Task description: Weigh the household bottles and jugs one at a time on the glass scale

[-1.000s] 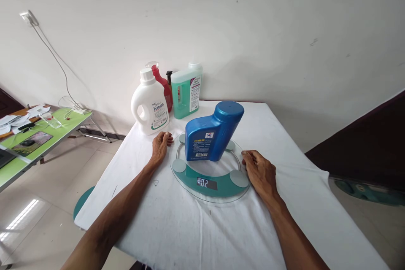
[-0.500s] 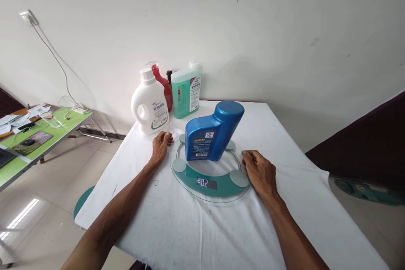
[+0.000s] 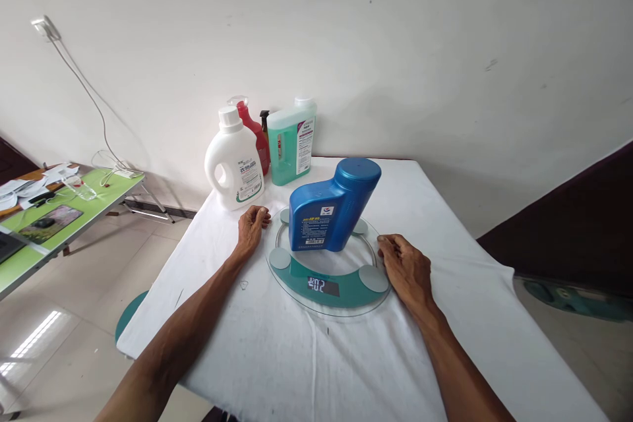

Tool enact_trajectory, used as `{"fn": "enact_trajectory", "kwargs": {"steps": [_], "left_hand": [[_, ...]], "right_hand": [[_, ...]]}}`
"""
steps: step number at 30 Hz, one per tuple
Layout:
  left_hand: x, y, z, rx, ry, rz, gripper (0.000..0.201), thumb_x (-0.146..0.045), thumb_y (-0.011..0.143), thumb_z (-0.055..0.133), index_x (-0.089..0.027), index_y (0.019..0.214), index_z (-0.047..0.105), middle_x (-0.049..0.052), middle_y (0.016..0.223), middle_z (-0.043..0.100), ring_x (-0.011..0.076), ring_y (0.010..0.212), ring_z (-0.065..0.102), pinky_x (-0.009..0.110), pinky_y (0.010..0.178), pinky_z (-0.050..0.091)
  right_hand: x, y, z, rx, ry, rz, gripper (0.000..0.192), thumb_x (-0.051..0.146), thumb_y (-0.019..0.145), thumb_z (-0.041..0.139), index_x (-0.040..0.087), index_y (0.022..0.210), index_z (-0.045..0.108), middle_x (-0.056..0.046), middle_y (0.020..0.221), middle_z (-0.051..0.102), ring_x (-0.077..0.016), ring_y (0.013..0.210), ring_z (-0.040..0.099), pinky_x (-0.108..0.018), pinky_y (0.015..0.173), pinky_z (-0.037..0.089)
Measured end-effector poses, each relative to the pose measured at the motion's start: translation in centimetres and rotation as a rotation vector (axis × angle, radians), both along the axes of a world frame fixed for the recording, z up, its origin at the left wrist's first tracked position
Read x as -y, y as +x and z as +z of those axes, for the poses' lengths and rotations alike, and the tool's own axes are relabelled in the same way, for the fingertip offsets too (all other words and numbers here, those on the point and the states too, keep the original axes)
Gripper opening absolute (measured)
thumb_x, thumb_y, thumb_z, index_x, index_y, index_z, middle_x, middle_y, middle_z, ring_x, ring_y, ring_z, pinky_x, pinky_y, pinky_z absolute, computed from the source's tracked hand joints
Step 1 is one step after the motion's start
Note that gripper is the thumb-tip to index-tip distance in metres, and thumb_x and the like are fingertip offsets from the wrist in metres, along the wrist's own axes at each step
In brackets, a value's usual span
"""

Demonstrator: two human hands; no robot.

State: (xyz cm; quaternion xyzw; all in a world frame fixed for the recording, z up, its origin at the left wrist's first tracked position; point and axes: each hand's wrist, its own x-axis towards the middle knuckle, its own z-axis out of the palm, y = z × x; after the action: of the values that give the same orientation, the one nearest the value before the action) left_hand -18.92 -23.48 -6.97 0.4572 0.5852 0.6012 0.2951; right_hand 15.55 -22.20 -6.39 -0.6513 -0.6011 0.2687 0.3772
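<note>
A round glass scale (image 3: 321,283) with a green band lies on the white cloth, its small display lit with digits. On its platform stands a blue bottle (image 3: 316,217) with a wide slanted neck and a printed label. My left hand (image 3: 252,227) rests at the scale's left edge, fingers curled in and nothing seen in them. At the right rim lies my right hand (image 3: 406,269), loosely closed with bent fingers; whether its fingertips touch the glass I cannot tell. Neither hand touches the blue bottle.
Behind my left hand stand a white jug (image 3: 235,165), a red bottle (image 3: 257,135), a dark spray bottle (image 3: 265,120), partly hidden, and a green jug (image 3: 291,145). A white wall backs the table (image 3: 469,316). Leftward, a green desk (image 3: 106,194) carries papers and a mouse.
</note>
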Motion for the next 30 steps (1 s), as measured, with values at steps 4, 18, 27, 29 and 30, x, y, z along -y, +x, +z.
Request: {"fn": "enact_trajectory", "kwargs": {"steps": [4,18,27,29,30], "left_hand": [[0.0,0.0,-0.2,-0.018,0.014,0.012,0.049,-0.067,0.093,0.062,-0.019,0.09,0.068,0.01,0.087,0.076,0.0216,0.074,0.074,0.035,0.071,0.06],[2.7,1.8,2.7,-0.23,0.298,0.13,0.068,-0.079,0.099,0.053,-0.022,0.134,0.058,0.016,0.125,0.072,0.0312,0.114,0.071,0.053,0.105,0.054],[3.5,7.9,6.0,-0.119,0.181,-0.182,0.117,-0.058,0.061,0.103,-0.025,0.158,0.046,0.021,0.157,0.059,0.0393,0.145,0.06,0.054,0.12,0.05],[3.0,8.9,7.0,-0.057,0.12,-0.2,0.105,-0.051,0.059,0.105,-0.024,0.148,0.057,0.017,0.146,0.068,0.0368,0.132,0.069,0.05,0.11,0.059],[2.9,9.2,7.4,-0.024,0.092,-0.213,0.096,-0.048,0.058,0.105,-0.023,0.141,0.063,0.015,0.135,0.074,0.0351,0.122,0.074,0.047,0.103,0.062]], "right_hand": [[0.0,0.0,0.1,0.01,-0.003,-0.002,0.041,0.064,0.082,0.045,0.027,0.083,0.064,-0.008,0.072,0.075,-0.0279,0.07,0.068,-0.04,0.08,0.05],[0.3,0.0,0.4,-0.029,0.006,0.017,0.038,0.06,0.086,0.045,0.027,0.081,0.062,-0.007,0.073,0.073,-0.0255,0.069,0.066,-0.038,0.077,0.048],[0.3,0.5,0.1,-0.011,0.075,0.057,0.043,0.064,0.091,0.042,0.027,0.081,0.061,-0.007,0.07,0.072,-0.0261,0.068,0.066,-0.037,0.07,0.046],[0.3,0.7,0.0,-0.001,0.083,0.066,0.045,0.066,0.092,0.04,0.027,0.081,0.061,-0.006,0.068,0.07,-0.0262,0.065,0.065,-0.037,0.068,0.045],[0.3,0.8,0.0,-0.001,0.085,0.071,0.046,0.066,0.092,0.04,0.027,0.081,0.061,-0.006,0.068,0.07,-0.0262,0.064,0.064,-0.037,0.066,0.045]]}}
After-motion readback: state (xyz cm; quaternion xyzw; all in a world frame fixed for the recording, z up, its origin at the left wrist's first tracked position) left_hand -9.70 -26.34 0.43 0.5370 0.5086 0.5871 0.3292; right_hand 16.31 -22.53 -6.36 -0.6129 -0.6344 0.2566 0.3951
